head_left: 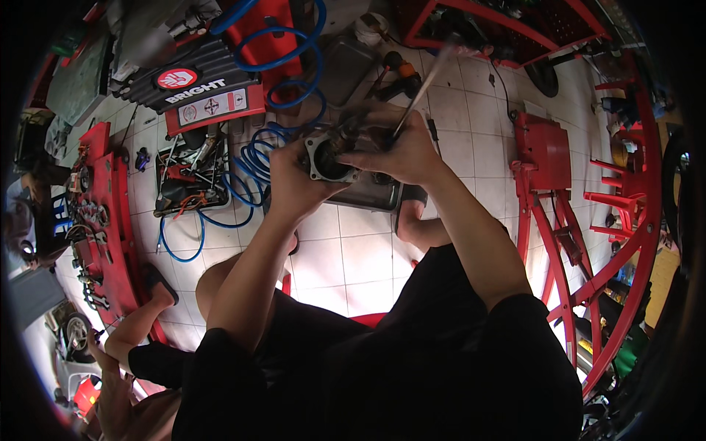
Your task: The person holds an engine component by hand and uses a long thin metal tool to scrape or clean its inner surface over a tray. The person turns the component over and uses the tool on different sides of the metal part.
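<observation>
Over a dark tray (368, 195) on the floor, both my hands hold a metal engine part (315, 173) with a round opening and a squarish flange with corner holes. My left hand (296, 180) is wrapped around its left side. On the other side, my right hand (404, 151) grips the part, its thumb at the opening. A long thin rod (424, 88) also rises from the right hand, slanting up to the right; its far end is blurred. The upper side of the part is dark and blurred, and fingers hide some of it.
A coiled blue air hose (254, 162) lies left of my hands, beside a tray of tools (193, 173). A red bench (110, 235) with wrenches stands farther left, near another person's leg (140, 323). On the right is a red lift frame (544, 158). An orange-black power tool (399, 67) lies ahead.
</observation>
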### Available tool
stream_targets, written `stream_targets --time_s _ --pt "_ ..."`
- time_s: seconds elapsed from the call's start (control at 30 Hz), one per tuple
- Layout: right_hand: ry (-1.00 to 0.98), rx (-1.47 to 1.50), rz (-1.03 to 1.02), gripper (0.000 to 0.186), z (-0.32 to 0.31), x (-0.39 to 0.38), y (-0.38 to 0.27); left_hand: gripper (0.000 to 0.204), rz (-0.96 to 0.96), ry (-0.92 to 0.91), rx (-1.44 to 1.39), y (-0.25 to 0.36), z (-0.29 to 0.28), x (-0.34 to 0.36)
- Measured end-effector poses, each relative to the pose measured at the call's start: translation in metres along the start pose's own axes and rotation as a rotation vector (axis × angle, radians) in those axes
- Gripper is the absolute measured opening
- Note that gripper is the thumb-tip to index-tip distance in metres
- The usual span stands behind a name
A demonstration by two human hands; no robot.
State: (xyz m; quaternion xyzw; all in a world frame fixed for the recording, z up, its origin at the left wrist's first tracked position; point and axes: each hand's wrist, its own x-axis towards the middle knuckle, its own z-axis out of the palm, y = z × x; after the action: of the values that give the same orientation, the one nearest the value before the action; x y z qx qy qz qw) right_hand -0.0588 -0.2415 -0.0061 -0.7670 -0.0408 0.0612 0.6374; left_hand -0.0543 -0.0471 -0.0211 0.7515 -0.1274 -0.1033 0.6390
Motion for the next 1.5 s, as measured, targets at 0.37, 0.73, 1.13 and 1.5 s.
stream_targets --time_s 0.37,0.73,1.13,1.5 --pt "0.078 -0.199 -0.320 0.033 0.000 0.004 -0.007 0.054 0.129 0.006 0.168 0.004 -0.001 0.006" --pt "0.061 -0.375 -0.404 0.030 0.017 -0.006 -0.023 0.051 0.185 0.114 0.435 -0.005 -0.011 0.002" --pt "0.059 0.277 -0.150 0.045 -0.011 0.002 0.007 0.057 0.169 0.094 0.307 0.004 -0.018 -0.005" --pt "0.201 0.275 0.467 0.032 -0.031 0.024 0.063 0.037 -0.142 0.333 -0.303 0.007 -0.025 0.025"
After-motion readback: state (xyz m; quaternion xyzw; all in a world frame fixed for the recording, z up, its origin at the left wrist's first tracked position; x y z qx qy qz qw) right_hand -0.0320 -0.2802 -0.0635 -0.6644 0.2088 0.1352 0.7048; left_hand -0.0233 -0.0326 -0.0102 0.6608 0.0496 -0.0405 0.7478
